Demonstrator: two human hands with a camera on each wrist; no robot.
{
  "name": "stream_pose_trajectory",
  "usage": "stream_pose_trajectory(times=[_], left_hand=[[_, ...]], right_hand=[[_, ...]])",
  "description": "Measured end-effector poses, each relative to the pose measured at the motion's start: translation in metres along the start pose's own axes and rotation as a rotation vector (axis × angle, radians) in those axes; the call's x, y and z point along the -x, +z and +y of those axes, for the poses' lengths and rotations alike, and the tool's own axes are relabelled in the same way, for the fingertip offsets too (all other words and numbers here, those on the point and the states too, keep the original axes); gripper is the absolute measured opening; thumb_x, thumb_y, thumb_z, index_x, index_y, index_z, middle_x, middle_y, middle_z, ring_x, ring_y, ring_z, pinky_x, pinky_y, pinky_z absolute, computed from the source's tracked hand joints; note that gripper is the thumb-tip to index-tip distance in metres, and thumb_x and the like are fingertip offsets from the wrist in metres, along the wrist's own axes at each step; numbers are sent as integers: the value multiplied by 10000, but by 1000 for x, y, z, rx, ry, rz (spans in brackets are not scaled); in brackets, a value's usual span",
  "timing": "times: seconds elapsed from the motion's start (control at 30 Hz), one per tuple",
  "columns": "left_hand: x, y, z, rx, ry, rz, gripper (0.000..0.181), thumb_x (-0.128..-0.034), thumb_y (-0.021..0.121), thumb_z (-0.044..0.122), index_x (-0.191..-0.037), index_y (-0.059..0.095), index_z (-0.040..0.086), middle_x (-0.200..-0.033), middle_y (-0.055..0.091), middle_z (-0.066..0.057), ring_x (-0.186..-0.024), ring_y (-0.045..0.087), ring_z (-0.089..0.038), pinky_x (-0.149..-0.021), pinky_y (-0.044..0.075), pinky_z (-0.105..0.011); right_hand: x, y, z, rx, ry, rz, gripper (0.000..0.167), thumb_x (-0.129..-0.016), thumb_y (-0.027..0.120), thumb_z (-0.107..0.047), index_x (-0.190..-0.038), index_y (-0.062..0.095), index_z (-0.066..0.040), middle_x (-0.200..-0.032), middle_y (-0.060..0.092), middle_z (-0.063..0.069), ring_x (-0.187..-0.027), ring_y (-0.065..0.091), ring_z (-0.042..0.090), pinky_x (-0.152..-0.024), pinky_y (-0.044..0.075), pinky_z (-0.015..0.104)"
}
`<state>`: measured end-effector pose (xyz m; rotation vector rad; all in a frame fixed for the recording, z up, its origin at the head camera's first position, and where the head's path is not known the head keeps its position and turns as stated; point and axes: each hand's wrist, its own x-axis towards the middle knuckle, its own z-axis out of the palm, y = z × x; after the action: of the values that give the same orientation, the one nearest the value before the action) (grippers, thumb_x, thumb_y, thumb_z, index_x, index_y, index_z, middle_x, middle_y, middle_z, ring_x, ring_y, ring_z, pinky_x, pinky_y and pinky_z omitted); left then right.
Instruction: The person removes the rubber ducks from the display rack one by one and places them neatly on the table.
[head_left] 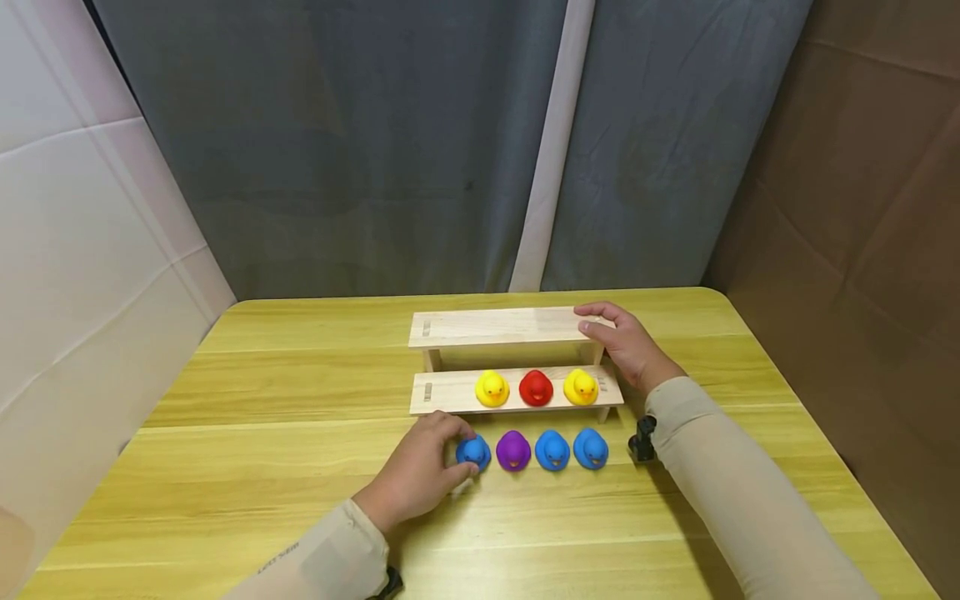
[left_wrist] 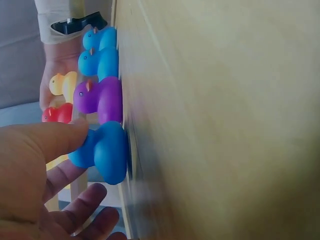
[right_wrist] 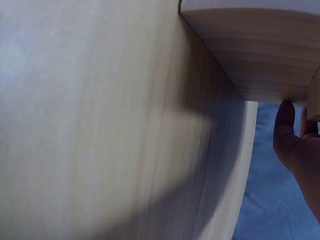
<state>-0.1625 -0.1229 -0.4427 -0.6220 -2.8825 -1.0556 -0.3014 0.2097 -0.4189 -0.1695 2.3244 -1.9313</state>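
My left fingers (head_left: 452, 427) pinch the leftmost blue duck (head_left: 476, 451) in front of the wooden rack (head_left: 498, 327); my right fingers (head_left: 603, 310) grip the rack's upper right end, probably to steady it; three ducks (head_left: 536, 389) sit spaced along its lower shelf (head_left: 452, 392).

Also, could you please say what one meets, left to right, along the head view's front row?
Left hand, leftmost blue toy duck, purple toy duck, middle blue toy duck, rightmost blue toy duck.
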Motion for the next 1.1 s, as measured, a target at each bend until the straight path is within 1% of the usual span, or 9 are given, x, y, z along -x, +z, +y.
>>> stream_pose_trajectory(times=[0.17,0.4,0.53,0.63,0.73,0.83,0.97,1.1], left_hand=[[-1,-1,2,-25,-1,-5,266,-835,885,118,-1032,707,138,-1074,657,0,-1074,603,-224,-991,521,-476],[-1,-2,4,-43,-15,-19,274,-835,890,125,-1038,705,128,-1079,660,-6,-1070,600,-222,-988,524,-473],[-1,-6,7,-40,-23,-31,294,-839,893,146,-1066,705,143,-1089,658,2,-1086,601,-214,-990,522,-470],[0,-12,11,-21,-13,-34,318,-848,890,151,-1110,708,140,-1112,662,5,-1116,616,-229,-1013,522,-476],[-2,-17,16,5,10,-23,346,-865,879,157,-1166,712,120,-1161,672,-4,-1163,628,-249,-1051,517,-486],[-5,-23,21,27,23,4,363,-878,867,157,-1201,714,100,-1194,683,-19,-1186,633,-249,-1076,509,-483],[-11,-28,24,34,13,40,377,-879,861,151,-1220,710,105,-1221,682,-23,-1205,633,-251,-1084,506,-471],[-18,-29,25,34,1,60,395,-884,856,165,-1242,698,110,-1250,669,-23,-1218,625,-261,-1081,511,-469]], right_hand=[[0,0,-1,-7,2,-2,441,-1072,599,-231,-1457,540,-25,-1611,412,166,-1438,438,403,-1268,290,558],[-1,0,-1,-7,0,-4,439,-1072,601,-228,-1458,541,-26,-1611,410,168,-1417,455,408,-1262,303,563],[-1,0,-2,-7,4,-6,438,-1073,599,-228,-1458,540,-28,-1610,410,164,-1416,457,405,-1261,304,564],[-1,1,-2,-11,7,-9,443,-1072,600,-229,-1461,536,-28,-1613,408,165,-1420,455,407,-1261,302,565],[-1,0,-2,-13,11,-8,444,-1072,600,-232,-1462,535,-32,-1613,408,165,-1423,454,408,-1261,301,566],[-1,0,-1,-16,14,-3,439,-1071,601,-234,-1458,538,-37,-1607,414,166,-1419,458,411,-1260,305,567],[-1,0,0,-18,3,2,435,-1070,600,-221,-1454,540,-27,-1598,421,171,-1410,460,407,-1258,310,558],[-1,0,0,-13,-12,8,430,-1068,598,-205,-1449,545,-14,-1590,431,176,-1407,456,392,-1257,308,546]])
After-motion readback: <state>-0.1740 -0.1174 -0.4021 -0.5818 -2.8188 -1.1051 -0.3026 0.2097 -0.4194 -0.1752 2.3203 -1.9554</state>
